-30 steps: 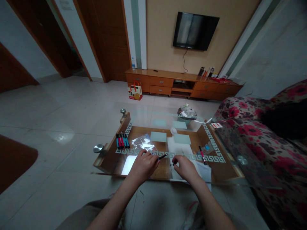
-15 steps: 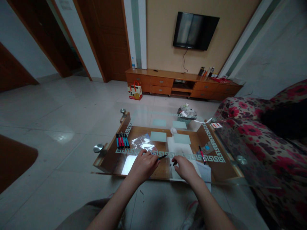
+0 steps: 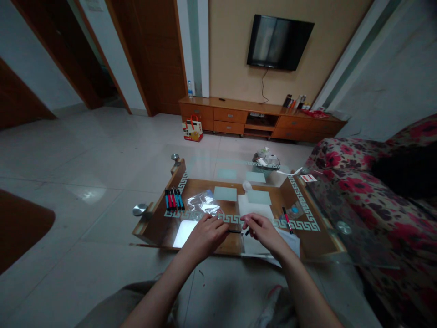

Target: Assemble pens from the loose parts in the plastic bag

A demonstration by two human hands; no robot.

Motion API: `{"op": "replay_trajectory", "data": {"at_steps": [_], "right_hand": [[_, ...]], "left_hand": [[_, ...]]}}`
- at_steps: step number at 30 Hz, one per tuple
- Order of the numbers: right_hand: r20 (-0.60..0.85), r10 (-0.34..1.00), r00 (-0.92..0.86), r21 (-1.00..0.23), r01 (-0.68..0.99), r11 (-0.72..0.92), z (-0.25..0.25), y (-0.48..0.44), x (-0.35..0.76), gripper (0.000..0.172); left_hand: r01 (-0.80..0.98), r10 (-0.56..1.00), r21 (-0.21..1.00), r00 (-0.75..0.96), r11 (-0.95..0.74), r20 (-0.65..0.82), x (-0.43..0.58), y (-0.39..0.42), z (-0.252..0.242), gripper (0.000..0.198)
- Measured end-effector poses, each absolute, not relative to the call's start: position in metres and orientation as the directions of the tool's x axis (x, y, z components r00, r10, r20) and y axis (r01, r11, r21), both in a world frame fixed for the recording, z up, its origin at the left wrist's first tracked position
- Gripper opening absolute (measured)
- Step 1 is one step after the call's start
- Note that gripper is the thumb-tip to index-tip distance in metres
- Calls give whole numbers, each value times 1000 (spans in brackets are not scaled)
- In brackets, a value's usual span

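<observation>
My left hand [image 3: 209, 233] is closed around a pen [image 3: 235, 231], whose dark, thin end sticks out to the right over the glass table. Facing it, my right hand [image 3: 262, 231] pinches a small black piece that looks like a pen cap [image 3: 247, 232]. A narrow gap separates the pen's tip from the cap. To the left lies a row of several blue and red pens [image 3: 174, 199] with black ends. A clear plastic bag [image 3: 205, 203] is just beyond my left hand. One red and black pen [image 3: 287, 220] rests to the right of my right hand.
White paper sheets [image 3: 290, 241] lie under and beside my right hand. A bottle with a blue cap [image 3: 294, 210] shows near the glass table's right side. A bin [image 3: 265, 160] stands behind the table, and a floral sofa [image 3: 344, 159] is at the right.
The pen in my left hand has turned from slanting upward to nearly level. My right hand has risen slightly and its fingers reach closer to the pen's tip.
</observation>
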State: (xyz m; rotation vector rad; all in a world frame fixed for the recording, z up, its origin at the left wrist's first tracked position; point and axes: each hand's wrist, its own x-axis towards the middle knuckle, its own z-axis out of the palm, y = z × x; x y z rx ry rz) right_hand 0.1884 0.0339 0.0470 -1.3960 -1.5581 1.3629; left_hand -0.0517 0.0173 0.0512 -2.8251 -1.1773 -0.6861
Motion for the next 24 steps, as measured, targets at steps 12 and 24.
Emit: {"op": "replay_trajectory", "data": {"at_steps": [12,24], "right_hand": [[-357,835,-419,-917,327,-228,34,21,173,63],[-146,894,-425,-942,335,5,46,22,174,39]], "left_hand": [[685,683,134,649,-716,334,-54,15,48,8],[656,666,166,658,-736,351,-50,17,51,18]]}}
